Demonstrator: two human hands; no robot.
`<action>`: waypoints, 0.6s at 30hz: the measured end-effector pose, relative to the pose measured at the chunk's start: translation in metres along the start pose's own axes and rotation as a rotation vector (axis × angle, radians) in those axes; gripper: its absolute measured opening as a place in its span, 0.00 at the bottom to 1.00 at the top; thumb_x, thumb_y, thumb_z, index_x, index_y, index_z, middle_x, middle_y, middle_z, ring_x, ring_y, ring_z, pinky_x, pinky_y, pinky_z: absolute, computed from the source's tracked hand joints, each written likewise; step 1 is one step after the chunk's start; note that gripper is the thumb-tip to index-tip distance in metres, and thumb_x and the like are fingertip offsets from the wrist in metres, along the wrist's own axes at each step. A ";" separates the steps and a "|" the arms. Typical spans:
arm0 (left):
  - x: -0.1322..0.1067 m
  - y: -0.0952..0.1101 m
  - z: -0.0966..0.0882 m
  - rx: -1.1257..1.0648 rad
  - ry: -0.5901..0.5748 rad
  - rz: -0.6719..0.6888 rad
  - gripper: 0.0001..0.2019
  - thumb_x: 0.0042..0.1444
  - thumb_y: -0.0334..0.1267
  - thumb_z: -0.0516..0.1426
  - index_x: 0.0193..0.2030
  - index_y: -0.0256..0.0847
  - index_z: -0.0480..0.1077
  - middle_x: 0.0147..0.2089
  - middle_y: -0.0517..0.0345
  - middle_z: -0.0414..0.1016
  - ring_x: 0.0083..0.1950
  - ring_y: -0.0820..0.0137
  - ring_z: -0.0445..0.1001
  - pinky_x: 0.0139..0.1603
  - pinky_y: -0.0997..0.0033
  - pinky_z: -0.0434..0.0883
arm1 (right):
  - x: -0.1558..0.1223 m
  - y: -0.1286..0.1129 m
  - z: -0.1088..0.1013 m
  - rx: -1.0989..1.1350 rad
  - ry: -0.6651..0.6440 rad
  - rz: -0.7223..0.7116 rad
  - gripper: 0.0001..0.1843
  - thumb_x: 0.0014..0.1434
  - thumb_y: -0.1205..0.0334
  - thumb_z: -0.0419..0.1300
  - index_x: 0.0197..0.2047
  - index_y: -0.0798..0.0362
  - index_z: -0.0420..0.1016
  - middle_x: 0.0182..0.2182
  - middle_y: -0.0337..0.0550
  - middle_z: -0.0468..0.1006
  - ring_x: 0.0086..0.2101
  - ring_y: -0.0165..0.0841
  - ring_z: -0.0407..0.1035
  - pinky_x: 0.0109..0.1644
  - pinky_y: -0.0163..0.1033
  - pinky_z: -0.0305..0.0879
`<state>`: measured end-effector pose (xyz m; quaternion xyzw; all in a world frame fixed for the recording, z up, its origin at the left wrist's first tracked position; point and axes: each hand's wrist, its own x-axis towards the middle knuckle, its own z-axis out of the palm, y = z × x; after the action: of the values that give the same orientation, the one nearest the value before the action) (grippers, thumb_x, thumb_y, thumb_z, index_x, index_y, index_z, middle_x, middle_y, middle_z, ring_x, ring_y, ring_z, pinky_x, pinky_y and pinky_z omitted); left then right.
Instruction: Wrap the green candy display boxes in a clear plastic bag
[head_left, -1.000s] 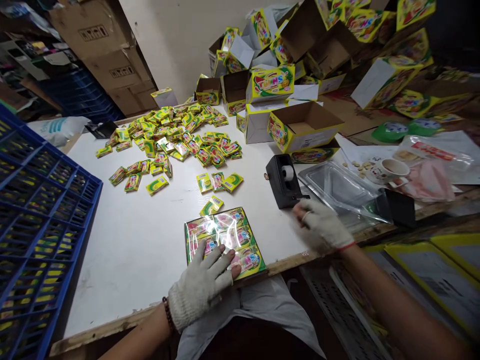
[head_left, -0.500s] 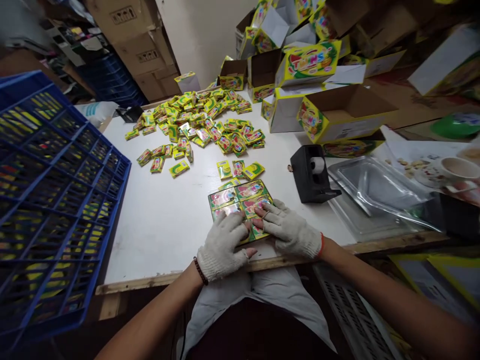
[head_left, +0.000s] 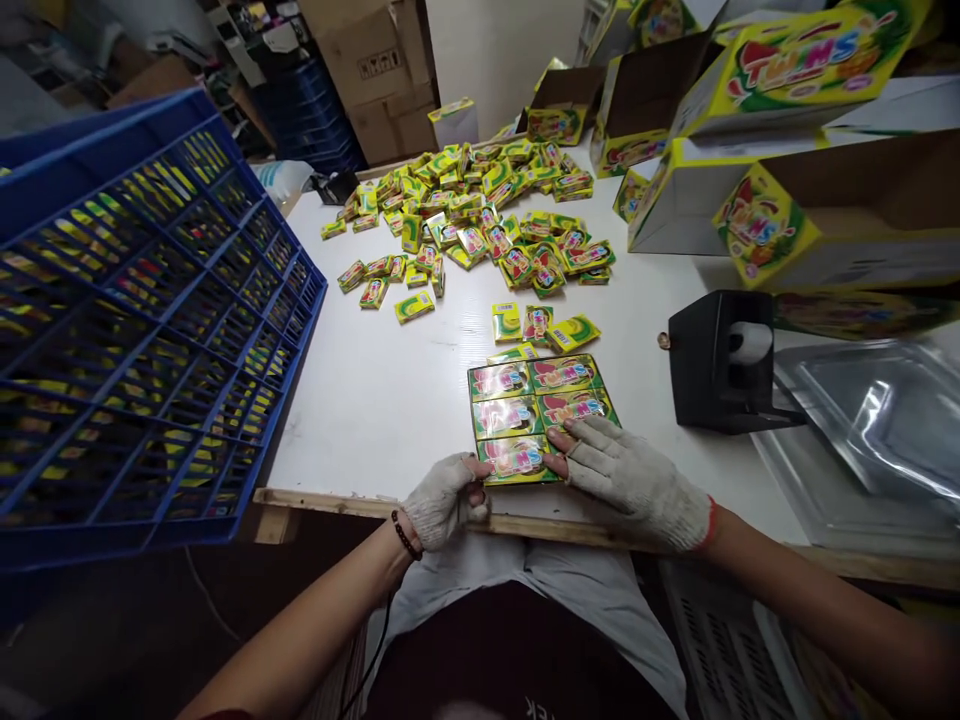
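Both hands wear white knit gloves. The left hand (head_left: pixel 444 497) is curled at the near edge, thumb toward 2 o'clock — the right hand (head_left: pixel 628 477) lies flat, fingers (head_left: pixel 581 440) toward 10 o'clock.

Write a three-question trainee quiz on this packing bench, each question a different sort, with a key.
1. True or false: the gloved right hand rests on the clear-wrapped flat pack of yellow-green sachets.
2. Multiple choice: the black tape dispenser stands where relative to that pack? A) the person's left B) the person's right C) on top of it
3. Fill in: the gloved left hand grips the pack's ____ corner, at the table edge.

Key: 1 true; 2 B; 3 near-left.
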<state>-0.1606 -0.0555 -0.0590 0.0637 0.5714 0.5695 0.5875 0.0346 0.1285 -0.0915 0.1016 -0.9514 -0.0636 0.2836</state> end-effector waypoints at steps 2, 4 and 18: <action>-0.003 -0.001 0.000 -0.038 -0.028 0.000 0.25 0.32 0.48 0.72 0.31 0.37 0.67 0.28 0.64 0.65 0.23 0.81 0.58 0.23 0.77 0.68 | 0.000 0.000 0.001 0.005 -0.009 0.002 0.22 0.63 0.71 0.53 0.59 0.56 0.72 0.54 0.51 0.77 0.55 0.47 0.67 0.59 0.56 0.63; -0.006 -0.003 -0.001 -0.046 -0.058 0.018 0.24 0.35 0.47 0.72 0.32 0.36 0.69 0.29 0.63 0.65 0.27 0.79 0.61 0.28 0.75 0.71 | -0.002 0.001 0.003 0.009 -0.010 0.000 0.22 0.63 0.71 0.53 0.59 0.56 0.72 0.54 0.51 0.77 0.55 0.48 0.66 0.59 0.57 0.62; 0.002 -0.019 0.000 0.012 -0.004 0.185 0.25 0.42 0.50 0.70 0.29 0.40 0.60 0.20 0.64 0.69 0.23 0.76 0.68 0.29 0.76 0.71 | 0.000 -0.006 0.008 0.040 -0.141 0.055 0.29 0.60 0.74 0.56 0.64 0.49 0.67 0.59 0.52 0.73 0.60 0.52 0.62 0.60 0.63 0.59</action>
<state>-0.1498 -0.0609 -0.0737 0.1211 0.5653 0.6177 0.5331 0.0311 0.1232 -0.0987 0.0762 -0.9725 -0.0439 0.2157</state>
